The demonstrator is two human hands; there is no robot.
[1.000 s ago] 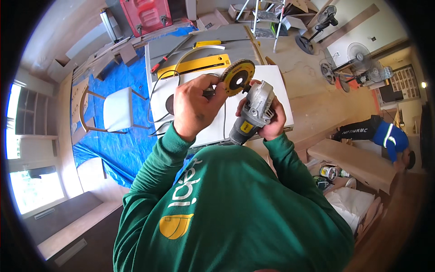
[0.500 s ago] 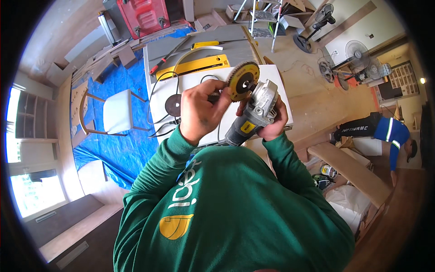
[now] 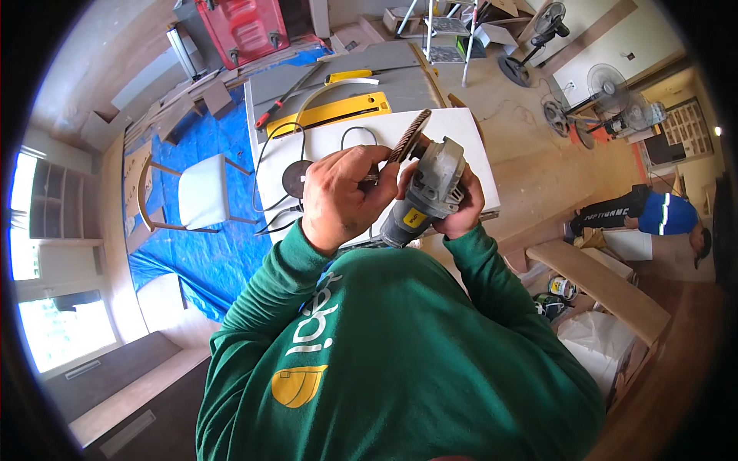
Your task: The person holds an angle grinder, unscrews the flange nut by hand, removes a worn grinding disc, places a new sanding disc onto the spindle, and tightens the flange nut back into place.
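So the grinder [image 3: 423,194] is up over the near part of the white board [image 3: 470,138], right hand [image 3: 464,206] wrapped around it close to the board's right edge. Left hand [image 3: 342,192] has a toothed cutting disc [image 3: 408,137] in a narrow pinch, also above the board. Elbow room: past the board's right edge there's a wide stretch of pale floor [image 3: 530,165], and off its left edge a strip of blue sheet [image 3: 219,257] before you hit the chair [image 3: 204,194]. Tightest spot is the near edge, where the green sweatshirt [image 3: 430,330] crowds right up.

Compared with half a second ago, the disc's yellow face has swung out of sight, so it's nearly edge-on over the board now, and the grinder has barely shifted.

Left fingers cover the disc's lower part, some right fingers vanish behind the grinder, and I honestly can't tell whether disc and spindle are touching.
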